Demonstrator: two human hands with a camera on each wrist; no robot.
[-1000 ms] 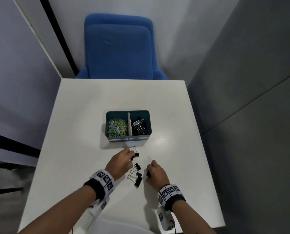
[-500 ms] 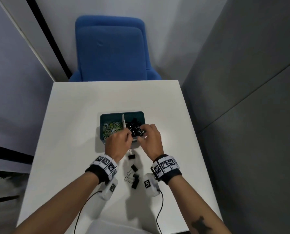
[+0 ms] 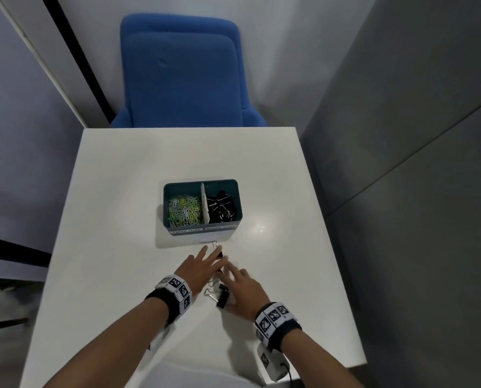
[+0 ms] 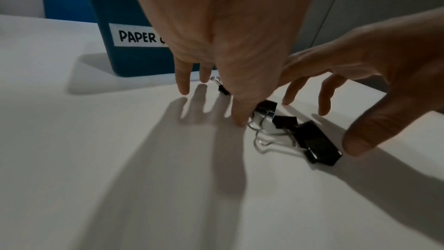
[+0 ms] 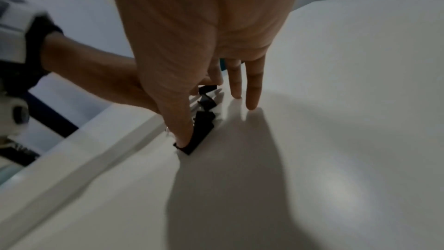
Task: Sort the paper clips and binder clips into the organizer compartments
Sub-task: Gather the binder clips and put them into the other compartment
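A teal organizer (image 3: 202,229) stands mid-table, with coloured paper clips (image 3: 183,210) in its left compartment and black binder clips (image 3: 222,210) in its right. Several black binder clips lie loose on the table in front of it: a large one (image 3: 222,298) (image 4: 317,145) (image 5: 201,134) nearest me, smaller ones (image 4: 266,108) beyond. My left hand (image 3: 202,266) (image 4: 230,90) hovers over the small clips with fingers spread, its thumb tip down beside one. My right hand (image 3: 240,287) (image 5: 211,105) reaches over the same cluster, fingers extended, its thumb (image 5: 182,136) against the large clip.
A blue chair (image 3: 183,74) stands behind the white table (image 3: 116,219). Grey walls close in on the right and left. The organizer's front carries a label reading PAPER (image 4: 137,36). A cable runs from my right wrist near the table's front edge (image 3: 288,368).
Both hands have pulled back from the organizer's right compartment to the loose binder clips in front of it, now with fingers spread and holding nothing.
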